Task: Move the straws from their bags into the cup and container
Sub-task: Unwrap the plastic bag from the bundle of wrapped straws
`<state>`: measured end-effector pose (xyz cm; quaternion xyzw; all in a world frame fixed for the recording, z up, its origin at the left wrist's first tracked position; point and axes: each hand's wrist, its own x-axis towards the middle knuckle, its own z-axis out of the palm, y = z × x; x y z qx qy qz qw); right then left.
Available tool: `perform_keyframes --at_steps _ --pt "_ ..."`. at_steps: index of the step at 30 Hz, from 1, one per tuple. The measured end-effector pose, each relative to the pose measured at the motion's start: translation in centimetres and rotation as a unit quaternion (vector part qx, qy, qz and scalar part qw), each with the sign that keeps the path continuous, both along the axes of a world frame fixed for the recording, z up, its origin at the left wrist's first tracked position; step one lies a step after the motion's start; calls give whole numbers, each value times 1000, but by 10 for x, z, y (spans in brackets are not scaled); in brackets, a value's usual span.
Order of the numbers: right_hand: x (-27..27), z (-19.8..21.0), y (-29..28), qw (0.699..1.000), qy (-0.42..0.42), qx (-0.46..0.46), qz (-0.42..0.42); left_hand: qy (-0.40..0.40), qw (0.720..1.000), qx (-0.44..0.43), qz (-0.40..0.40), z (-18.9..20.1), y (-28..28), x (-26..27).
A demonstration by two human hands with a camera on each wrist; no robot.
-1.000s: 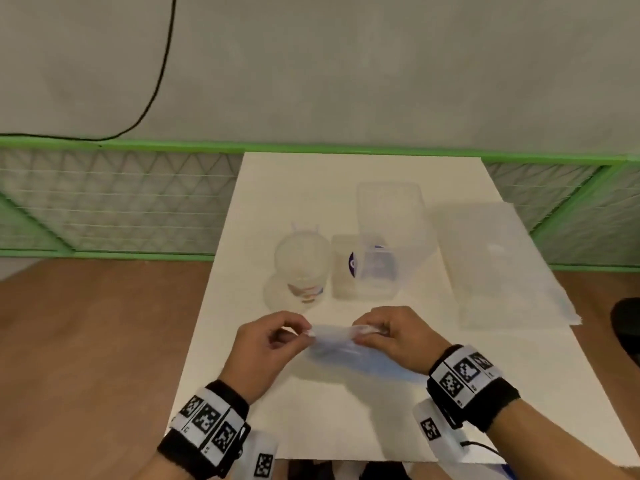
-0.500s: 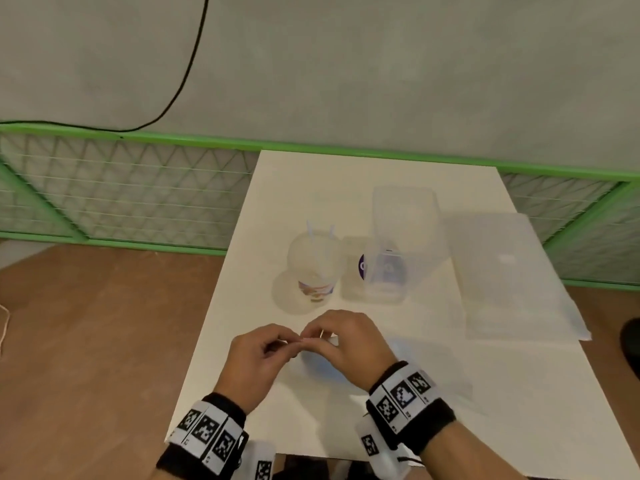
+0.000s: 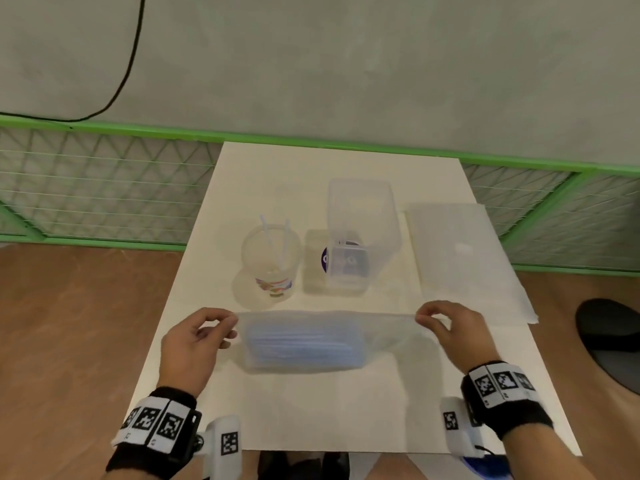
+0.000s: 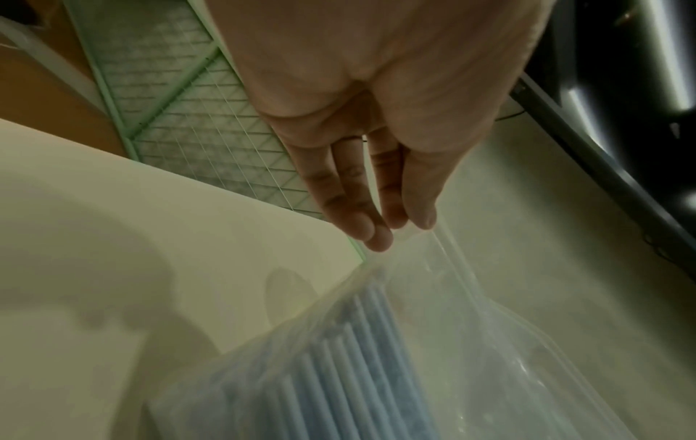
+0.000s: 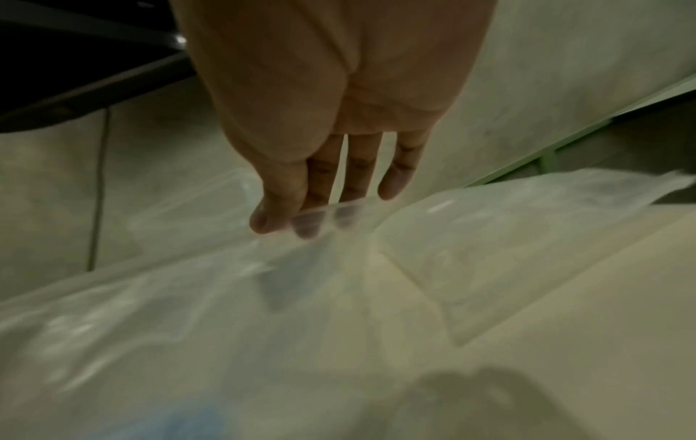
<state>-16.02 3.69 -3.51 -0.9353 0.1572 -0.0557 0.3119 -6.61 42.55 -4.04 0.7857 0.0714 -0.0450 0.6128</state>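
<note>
A clear plastic bag [image 3: 384,332] full of pale blue straws [image 3: 301,344] is stretched wide just above the near part of the white table [image 3: 346,410]. My left hand [image 3: 194,344] pinches the bag's left top corner and my right hand [image 3: 446,327] pinches its right top corner. In the left wrist view my fingertips [image 4: 376,235] grip the bag's edge above the blue straws [image 4: 339,372]. In the right wrist view my fingertips [image 5: 301,220] hold the plastic film [image 5: 226,312]. Behind the bag, a clear cup [image 3: 272,261] holds two white straws [image 3: 277,244]. A tall clear container [image 3: 360,233] stands to its right.
A second flat, clear bag [image 3: 457,258] lies at the table's right side. A small clear lid or box [image 3: 315,261] sits between cup and container. A green mesh fence [image 3: 104,188] runs behind the table. A dark object [image 3: 609,337] sits on the floor at right.
My hands were close together at the bag's top; they have pulled far apart, left and right, stretching the bag out wide. The camera view also shifted.
</note>
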Motion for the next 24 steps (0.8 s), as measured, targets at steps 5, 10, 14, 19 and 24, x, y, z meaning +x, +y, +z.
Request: perform_keyframes --at_steps 5,10,14,19,24 --pt "-15 -5 -29 999 3 34 -35 -7 1000 7 18 -3 -4 -2" --pt "-13 -6 -5 995 -25 95 -6 -30 998 39 -28 4 -17 -7" --pt "-7 -15 18 994 39 61 76 -30 991 70 -106 14 -34 -13" --pt "-1 -15 27 996 37 49 62 -34 966 157 -204 21 -50 -17" --pt "2 -7 35 983 159 -43 85 17 940 222 -259 24 -62 -17"
